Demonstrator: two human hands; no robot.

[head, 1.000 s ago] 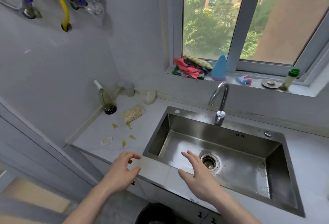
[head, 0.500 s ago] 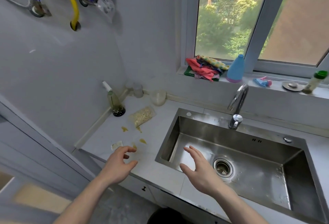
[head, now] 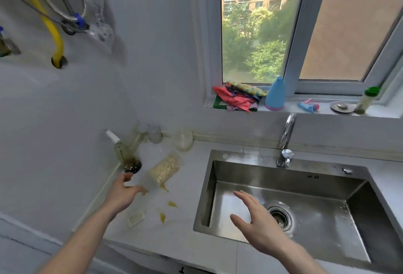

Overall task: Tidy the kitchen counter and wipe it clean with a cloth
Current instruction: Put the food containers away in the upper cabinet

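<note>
The pale counter [head: 187, 188] carries yellow-brown spills [head: 162, 217], a clear container of oats [head: 164, 168] lying on its side, a small white packet [head: 136, 219] and a tilted glass bottle [head: 125, 156] with a white cap and dark contents. My left hand [head: 123, 193] reaches over the counter with fingers spread, just short of the bottle and the oat container, holding nothing. My right hand [head: 258, 224] hovers open over the steel sink [head: 290, 164]. A pile of coloured cloths [head: 237, 99] lies on the window sill.
A blue bottle [head: 275, 95], a small blue-pink item [head: 308, 106], a metal drain plug [head: 342, 107] and a green-capped bottle [head: 367, 99] stand on the sill. A tap [head: 286, 138] rises behind the sink. Small jars [head: 153, 134] and a clear round lid [head: 184, 141] sit in the corner. Hoses [head: 55, 34] hang on the left wall.
My left hand has moved forward and left across the counter toward the bottle and oat container. My right hand stays open over the sink. The view has shifted left and closer.
</note>
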